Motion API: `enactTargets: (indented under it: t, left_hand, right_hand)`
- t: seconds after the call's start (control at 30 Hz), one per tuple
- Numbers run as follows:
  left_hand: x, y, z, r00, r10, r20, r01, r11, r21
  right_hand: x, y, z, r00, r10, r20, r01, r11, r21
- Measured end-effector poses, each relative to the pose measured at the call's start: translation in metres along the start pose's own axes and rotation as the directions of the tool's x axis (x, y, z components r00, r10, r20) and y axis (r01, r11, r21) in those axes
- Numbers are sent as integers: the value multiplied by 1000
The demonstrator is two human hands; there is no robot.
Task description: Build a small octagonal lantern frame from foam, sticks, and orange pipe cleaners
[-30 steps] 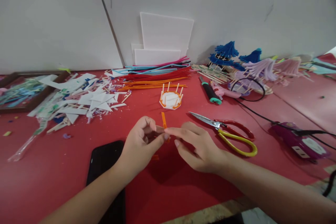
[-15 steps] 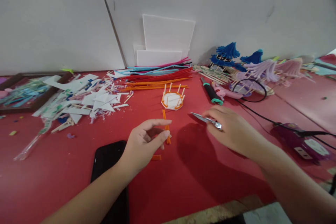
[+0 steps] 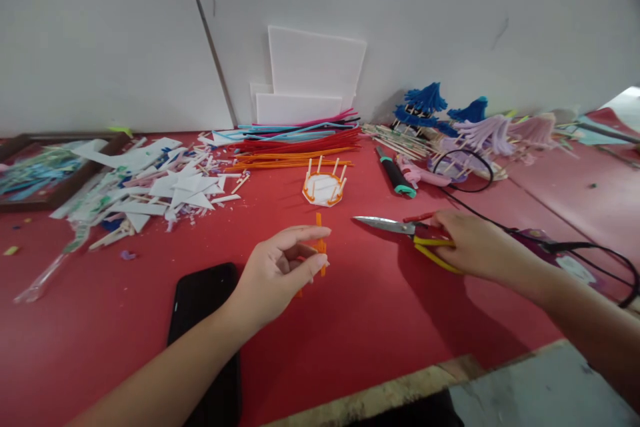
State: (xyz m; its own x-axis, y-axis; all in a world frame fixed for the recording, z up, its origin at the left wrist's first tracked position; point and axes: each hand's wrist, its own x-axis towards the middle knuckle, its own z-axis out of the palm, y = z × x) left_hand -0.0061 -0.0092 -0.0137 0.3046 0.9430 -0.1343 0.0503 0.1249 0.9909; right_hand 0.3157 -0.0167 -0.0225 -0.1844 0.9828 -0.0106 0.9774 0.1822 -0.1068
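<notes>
My left hand (image 3: 280, 270) has its fingers curled, with short orange fuzzy strips (image 3: 321, 247), like cut pipe cleaners, pinched between thumb and fingertips. Part of another orange piece (image 3: 299, 293) shows below that hand. My right hand (image 3: 467, 243) grips scissors (image 3: 387, 224) with red and yellow handles; their blades point left and look closed. Beyond both hands stands a small white many-sided base (image 3: 323, 188) with upright sticks around its edge and orange strip wound along their feet.
A black phone (image 3: 205, 300) lies beside my left forearm. White scraps (image 3: 185, 187) are heaped at left. Long orange pipe cleaners (image 3: 295, 160) lie at the back. A craft knife (image 3: 396, 177), a pink glue gun (image 3: 425, 175), cables and blue-roofed models (image 3: 425, 100) are at right.
My right hand has moved right, and the scissors have turned so that their coloured handles show. My left hand stays nearly in place with the orange strips. The view has shifted slightly.
</notes>
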Motion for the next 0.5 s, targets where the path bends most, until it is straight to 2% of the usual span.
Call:
enactTargets:
  t: [0.1, 0.17, 0.23, 0.3, 0.4, 0.43, 0.5]
  left_hand:
    - [0, 1, 2, 999, 48, 23, -47, 999, -11]
    - [1, 1, 3, 998, 55, 38, -54, 998, -15]
    - [1, 1, 4, 997, 48, 57, -48, 999, -15]
    - [1, 2, 4, 996, 36, 84, -35, 999, -20]
    - [0, 1, 3, 994, 6, 108, -2, 999, -40]
    - [0, 1, 2, 995, -10, 101, 15, 999, -44]
    - [1, 0, 1, 996, -57, 70, 61, 997, -47]
  right_hand:
    - [1, -9, -13, 998, -50, 30, 48, 995, 84]
    - [-3, -20, -22, 982, -114, 148, 88, 981, 170]
    - [-8, -31, -30, 942, -183, 280, 112, 962, 250]
    - [-11, -40, -35, 907, -213, 364, 104, 949, 297]
    - [-13, -47, -35, 889, -228, 397, 95, 940, 327]
    - [-13, -48, -33, 894, -224, 388, 93, 940, 328]
    - [-12, -46, -26, 932, -163, 325, 69, 956, 285]
